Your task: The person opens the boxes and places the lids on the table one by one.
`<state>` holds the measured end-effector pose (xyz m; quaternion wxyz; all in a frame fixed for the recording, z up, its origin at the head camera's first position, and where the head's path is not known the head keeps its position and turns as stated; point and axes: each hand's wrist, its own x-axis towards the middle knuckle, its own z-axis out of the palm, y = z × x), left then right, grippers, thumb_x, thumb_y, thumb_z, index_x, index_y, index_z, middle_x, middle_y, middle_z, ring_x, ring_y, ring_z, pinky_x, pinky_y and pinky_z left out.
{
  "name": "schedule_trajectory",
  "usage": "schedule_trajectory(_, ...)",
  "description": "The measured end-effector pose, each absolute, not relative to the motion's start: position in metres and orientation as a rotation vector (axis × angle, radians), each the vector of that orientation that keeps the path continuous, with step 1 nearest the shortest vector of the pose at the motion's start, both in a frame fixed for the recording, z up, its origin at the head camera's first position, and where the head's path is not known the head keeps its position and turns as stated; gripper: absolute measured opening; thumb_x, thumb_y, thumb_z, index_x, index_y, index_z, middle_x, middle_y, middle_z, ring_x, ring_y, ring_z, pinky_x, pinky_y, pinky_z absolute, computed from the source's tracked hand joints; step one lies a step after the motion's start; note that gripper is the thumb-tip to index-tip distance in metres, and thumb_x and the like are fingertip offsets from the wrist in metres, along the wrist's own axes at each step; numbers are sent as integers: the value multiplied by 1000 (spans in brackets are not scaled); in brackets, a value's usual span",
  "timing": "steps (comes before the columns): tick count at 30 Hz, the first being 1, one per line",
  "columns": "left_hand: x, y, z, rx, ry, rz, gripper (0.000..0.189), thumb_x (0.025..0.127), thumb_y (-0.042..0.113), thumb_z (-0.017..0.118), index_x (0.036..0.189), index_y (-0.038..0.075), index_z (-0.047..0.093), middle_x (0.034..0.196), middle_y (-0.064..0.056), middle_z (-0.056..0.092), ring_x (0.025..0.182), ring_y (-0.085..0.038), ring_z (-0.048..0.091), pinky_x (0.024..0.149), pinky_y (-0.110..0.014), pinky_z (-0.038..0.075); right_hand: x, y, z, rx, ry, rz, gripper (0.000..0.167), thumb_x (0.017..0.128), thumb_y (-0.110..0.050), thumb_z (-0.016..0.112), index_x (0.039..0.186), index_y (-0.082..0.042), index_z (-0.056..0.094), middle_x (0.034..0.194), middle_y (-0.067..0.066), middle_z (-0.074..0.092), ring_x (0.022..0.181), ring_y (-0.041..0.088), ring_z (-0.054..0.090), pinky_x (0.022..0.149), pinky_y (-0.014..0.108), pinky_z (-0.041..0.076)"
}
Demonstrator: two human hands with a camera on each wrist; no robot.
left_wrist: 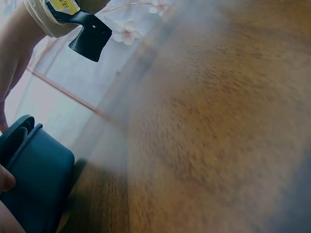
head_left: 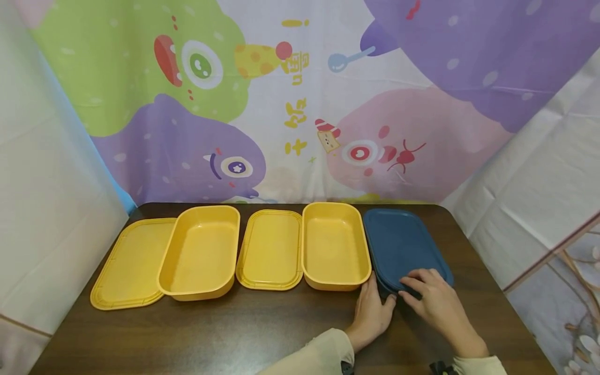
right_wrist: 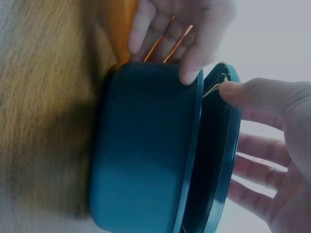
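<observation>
At the right of the table a dark blue container (right_wrist: 141,141) stands upright under its matching blue lid (head_left: 403,245). The lid is tilted, its near edge raised off the rim, with a gap showing in the right wrist view. My right hand (head_left: 436,302) pinches that near edge, thumb below and fingers on top. My left hand (head_left: 371,315) holds the container's near left corner, its thumb on the front wall and its fingers along the side. The container's inside is mostly hidden by the lid.
Left of the blue container stands a yellow container (head_left: 335,250) without a lid on it, then a flat yellow lid (head_left: 272,250). Further left are a larger yellow container (head_left: 201,255) and another yellow lid (head_left: 133,263). A patterned curtain (head_left: 281,177) hangs behind the dark wooden table (head_left: 211,333).
</observation>
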<state>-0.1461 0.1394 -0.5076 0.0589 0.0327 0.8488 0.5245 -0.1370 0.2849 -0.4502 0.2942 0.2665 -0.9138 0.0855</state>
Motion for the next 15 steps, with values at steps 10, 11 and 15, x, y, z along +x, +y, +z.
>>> schedule_trajectory(10, -145, 136, -507, 86, 2506, 1627, 72, 92, 33, 63, 151, 7, 32, 152, -14, 39, 131, -36, 48, 106, -49, 42, -136, 286, -447, 714, -2418, 151, 37, 58, -19, 88, 92, -12, 78, 84, 5, 65, 74, 22, 56, 59, 35, 48)
schedule_trajectory(11, -145, 136, -508, 87, 2502, 1629, 72, 92, 33, 63, 151, 7, 32, 152, -14, 39, 132, -36, 48, 106, -49, 42, -135, 286, -447, 708, -2418, 149, 38, 57, -19, 88, 92, -12, 78, 83, 5, 65, 73, 21, 56, 59, 35, 48)
schedule_trajectory(15, -145, 135, -508, 88, 2473, 1642, 72, 92, 36, 62, 152, 8, 32, 153, -14, 38, 133, -36, 46, 107, -50, 41, -135, 286, -447, 698, -2419, 144, 37, 58, -19, 89, 92, -11, 78, 83, 4, 66, 73, 21, 57, 58, 35, 49)
